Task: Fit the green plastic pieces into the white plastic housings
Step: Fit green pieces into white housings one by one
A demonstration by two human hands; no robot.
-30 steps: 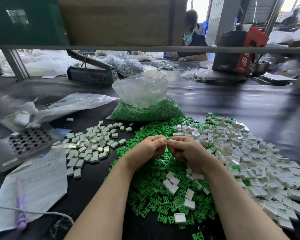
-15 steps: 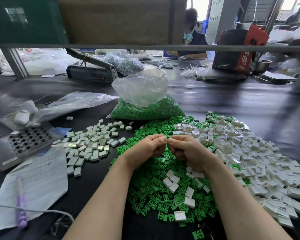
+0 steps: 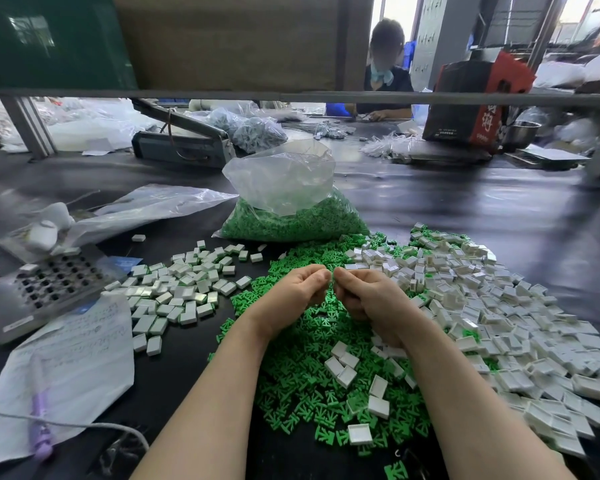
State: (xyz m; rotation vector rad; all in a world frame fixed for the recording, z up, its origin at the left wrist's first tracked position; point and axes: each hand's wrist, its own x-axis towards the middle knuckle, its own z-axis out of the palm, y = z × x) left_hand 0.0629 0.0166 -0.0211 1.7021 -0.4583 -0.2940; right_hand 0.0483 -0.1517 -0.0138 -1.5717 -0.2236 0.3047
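White assembled housings [image 3: 174,292] are lying at my left on the black table [image 3: 465,209]. My left hand [image 3: 297,292] and right hand [image 3: 368,297] are still pinching together, barely shifted, over the green pieces [image 3: 302,368]; I cannot tell what they are holding. Empty white housings [image 3: 506,317] are crowding right; open room is lying beyond.

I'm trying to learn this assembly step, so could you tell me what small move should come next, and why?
Probably set the part being worked down on the assembled white-and-green group at the left: left hand and right hand are pinched together, fingertips meeting above the loose green plastic pieces. What they hold is hidden.
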